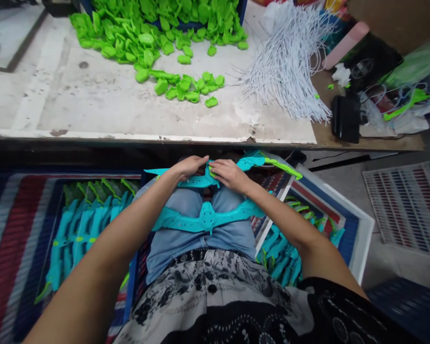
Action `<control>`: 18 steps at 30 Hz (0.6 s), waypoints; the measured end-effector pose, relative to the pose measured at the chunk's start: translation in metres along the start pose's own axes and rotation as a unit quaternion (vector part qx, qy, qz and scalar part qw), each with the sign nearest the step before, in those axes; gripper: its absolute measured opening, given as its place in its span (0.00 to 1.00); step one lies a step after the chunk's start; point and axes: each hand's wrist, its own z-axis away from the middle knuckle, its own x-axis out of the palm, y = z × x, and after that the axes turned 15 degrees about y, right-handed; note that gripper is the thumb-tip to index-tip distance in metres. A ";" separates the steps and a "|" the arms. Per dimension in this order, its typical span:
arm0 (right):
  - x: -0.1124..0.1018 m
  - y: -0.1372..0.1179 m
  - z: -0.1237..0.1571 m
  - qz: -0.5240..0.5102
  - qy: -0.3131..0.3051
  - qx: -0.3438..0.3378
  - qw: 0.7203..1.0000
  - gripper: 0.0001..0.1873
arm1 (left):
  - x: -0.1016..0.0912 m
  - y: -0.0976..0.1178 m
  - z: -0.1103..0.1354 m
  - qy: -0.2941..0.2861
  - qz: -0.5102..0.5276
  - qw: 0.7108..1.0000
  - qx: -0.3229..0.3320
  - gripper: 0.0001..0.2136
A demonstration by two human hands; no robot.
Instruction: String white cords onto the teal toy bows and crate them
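Above my knees, my left hand (191,167) and my right hand (231,176) meet at the middle of a long turquoise plastic bow-shaped part (198,181). The fingers of both are closed on it. A small bright green piece (211,172) shows at that middle, partly covered by my right fingers. To the right, the part ends in a thin green tip (283,167). Across my thighs lies a second turquoise bow-shaped part (208,217) with a hexagonal centre. My right forearm hides its right end.
On the worktable (111,107) lie a heap of small green plastic pieces (129,38) and a bundle of thin white strands (286,67). Turquoise parts with green tips fill a crate on the left (89,224) and a white-rimmed box (368,239) on the right.
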 end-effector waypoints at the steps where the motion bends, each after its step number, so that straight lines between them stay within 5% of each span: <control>1: 0.002 0.001 0.000 -0.006 0.003 0.006 1.000 0.14 | 0.000 -0.001 -0.001 -0.012 -0.003 1.000 0.009 0.20; 6: 0.011 -0.008 0.005 -0.025 0.034 0.078 0.996 0.11 | -0.001 -0.007 0.000 -0.043 -0.062 0.993 0.087 0.21; 11: 0.013 -0.018 0.005 -0.044 0.065 0.261 0.962 0.26 | 0.006 -0.009 0.002 -0.017 -0.071 0.990 0.124 0.21; 18: 0.001 -0.002 -0.031 -0.015 -0.103 0.370 0.923 0.35 | 0.012 -0.014 0.002 0.051 -0.106 0.982 0.149 0.18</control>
